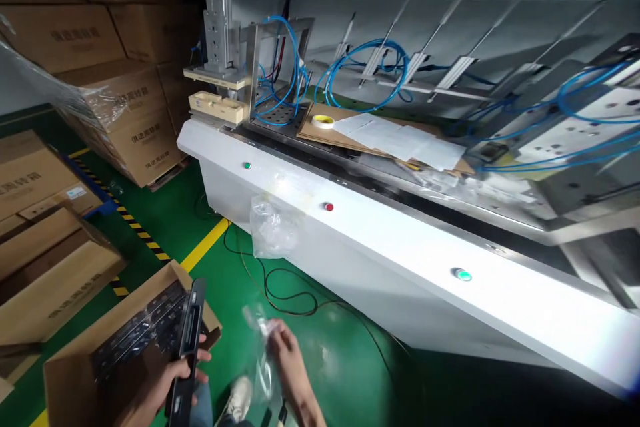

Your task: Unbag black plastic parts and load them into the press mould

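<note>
My left hand (181, 373) is wrapped round a long black plastic part (190, 330), held nearly upright over the right side of an open cardboard box (70, 373). Inside that box lie several similar black parts (145, 323) in clear wrapping. To the right, my right hand (285, 347) pinches a crumpled clear plastic bag (264, 370), which hangs above the green floor beside a shoe. The bag and the black part are apart from each other.
A white machine bench (310, 193) with green and red buttons runs across the right. Cables (295, 303) lie on the floor. Another clear bag (273, 227) hangs on the bench front. Stacked cartons (130, 120) stand at left. Tape (323, 121) and papers (400, 137) rest on the bench.
</note>
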Tool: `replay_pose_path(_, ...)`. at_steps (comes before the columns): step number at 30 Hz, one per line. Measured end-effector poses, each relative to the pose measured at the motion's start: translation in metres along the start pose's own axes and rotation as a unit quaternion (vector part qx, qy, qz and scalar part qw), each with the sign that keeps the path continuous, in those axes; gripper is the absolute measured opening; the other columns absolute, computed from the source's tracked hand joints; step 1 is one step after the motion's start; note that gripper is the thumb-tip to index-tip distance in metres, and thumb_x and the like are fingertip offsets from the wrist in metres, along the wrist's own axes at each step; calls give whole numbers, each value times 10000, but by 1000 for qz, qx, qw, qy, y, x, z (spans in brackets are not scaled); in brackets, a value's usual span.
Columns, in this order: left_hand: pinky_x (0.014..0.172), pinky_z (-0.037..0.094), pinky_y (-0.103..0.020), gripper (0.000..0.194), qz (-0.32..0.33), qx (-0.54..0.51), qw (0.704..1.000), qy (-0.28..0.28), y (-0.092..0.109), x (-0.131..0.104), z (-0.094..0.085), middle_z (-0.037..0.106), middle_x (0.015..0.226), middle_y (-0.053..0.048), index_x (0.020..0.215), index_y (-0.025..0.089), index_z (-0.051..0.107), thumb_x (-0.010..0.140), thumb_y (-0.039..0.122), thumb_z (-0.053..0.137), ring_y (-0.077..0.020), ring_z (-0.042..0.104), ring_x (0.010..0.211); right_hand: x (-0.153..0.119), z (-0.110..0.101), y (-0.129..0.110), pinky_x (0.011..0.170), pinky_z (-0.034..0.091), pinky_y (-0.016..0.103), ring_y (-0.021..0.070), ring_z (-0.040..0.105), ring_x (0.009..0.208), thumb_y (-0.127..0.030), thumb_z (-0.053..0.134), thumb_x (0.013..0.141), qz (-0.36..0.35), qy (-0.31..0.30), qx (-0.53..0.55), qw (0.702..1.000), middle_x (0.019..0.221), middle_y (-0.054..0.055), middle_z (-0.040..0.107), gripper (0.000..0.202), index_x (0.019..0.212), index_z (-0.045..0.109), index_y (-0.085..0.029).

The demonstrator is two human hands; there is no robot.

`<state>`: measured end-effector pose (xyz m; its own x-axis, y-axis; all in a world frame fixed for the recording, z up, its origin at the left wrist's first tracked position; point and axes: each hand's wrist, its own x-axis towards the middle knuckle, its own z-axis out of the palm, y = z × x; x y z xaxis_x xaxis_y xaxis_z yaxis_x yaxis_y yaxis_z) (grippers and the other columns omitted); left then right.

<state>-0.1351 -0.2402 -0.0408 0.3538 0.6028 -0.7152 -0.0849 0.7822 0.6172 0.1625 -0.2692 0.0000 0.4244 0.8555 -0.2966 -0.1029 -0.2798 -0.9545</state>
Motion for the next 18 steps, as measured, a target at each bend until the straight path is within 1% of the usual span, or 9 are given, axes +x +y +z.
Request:
replay_pose_path(2, 601, 596, -422, 732, 27, -13, 1000, 7, 7, 0, 13, 770, 1151, -136, 1292, 240, 673, 583, 386, 780, -348, 756, 912, 27, -17, -29, 580, 462, 287, 158, 510, 593, -820, 603, 831, -41, 42, -11, 998, 657, 12, 587, 653, 824, 670, -170)
replay_pose_path(4, 606, 590, -404, 711, 33, -8, 999, 25, 11, 1, 23, 773, 1089, -117, 1286, 233, 674, 591, 361, 753, -321, 754, 864, 60, -25, -56, 702, 520, 309, 189, 595, 745, -774, 587, 864, -87, 76, -26, 993, 817, 45, 662, 619, 968, 665, -169)
replay_pose_path(7, 659, 600, -399, 696, 45, 21, 997, 53, 15, 7, 31, 774, 1092, -99, 1282, 244, 679, 591, 318, 708, -303, 753, 878, 115, -21, -87, 897, 545, 363, 225, 626, 981, -638, 696, 840, -155, 116, -76, 978, 1124, 97, 663, 600, 1211, 580, -182)
replay_pose_path(9, 680, 601, -399, 695, 48, 43, 996, 59, 20, 16, 34, 774, 1102, -93, 1277, 251, 688, 586, 320, 689, -302, 750, 898, 152, -10, -101, 991, 522, 399, 246, 595, 1099, -500, 697, 861, -191, 125, -137, 964, 1267, 140, 593, 514, 1240, 548, -186)
replay_pose_path(11, 679, 594, -402, 670, 56, 55, 995, 58, 31, 29, 38, 779, 1088, -82, 1239, 265, 711, 574, 340, 675, -306, 744, 899, 183, 3, -108, 1057, 483, 419, 260, 562, 1168, -356, 573, 937, -209, 113, -217, 947, 1317, 169, 547, 299, 1177, 580, -179)
replay_pose_path(12, 676, 589, -405, 654, 68, 58, 994, 60, 39, 37, 42, 782, 1062, -72, 1209, 274, 725, 562, 348, 665, -308, 741, 882, 197, 9, -108, 1061, 474, 419, 259, 563, 1166, -290, 488, 973, -208, 101, -262, 937, 1321, 176, 546, 241, 1153, 599, -174)
replay_pose_path(13, 673, 583, -408, 640, 82, 62, 993, 64, 49, 46, 47, 784, 1030, -61, 1183, 280, 734, 553, 353, 651, -307, 737, 858, 209, 13, -107, 1047, 475, 415, 256, 573, 1145, -231, 412, 997, -200, 87, -308, 926, 1315, 180, 556, 259, 1145, 615, -168)
replay_pose_path(15, 666, 568, -412, 633, 113, 78, 988, 66, 76, 66, 60, 779, 968, -47, 1162, 281, 742, 545, 357, 619, -299, 726, 795, 231, 18, -99, 999, 485, 406, 259, 600, 1104, -144, 346, 1009, -162, 62, -401, 900, 1288, 192, 593, 323, 1139, 641, -147)
replay_pose_path(18, 690, 557, -412, 614, 125, 134, 983, 20, 131, 97, 83, 755, 870, -43, 1170, 258, 743, 586, 370, 589, -277, 701, 739, 263, 14, -80, 1008, 481, 424, 280, 624, 1137, -77, 435, 986, -68, 43, -526, 847, 1214, 198, 656, 270, 1112, 672, -104)
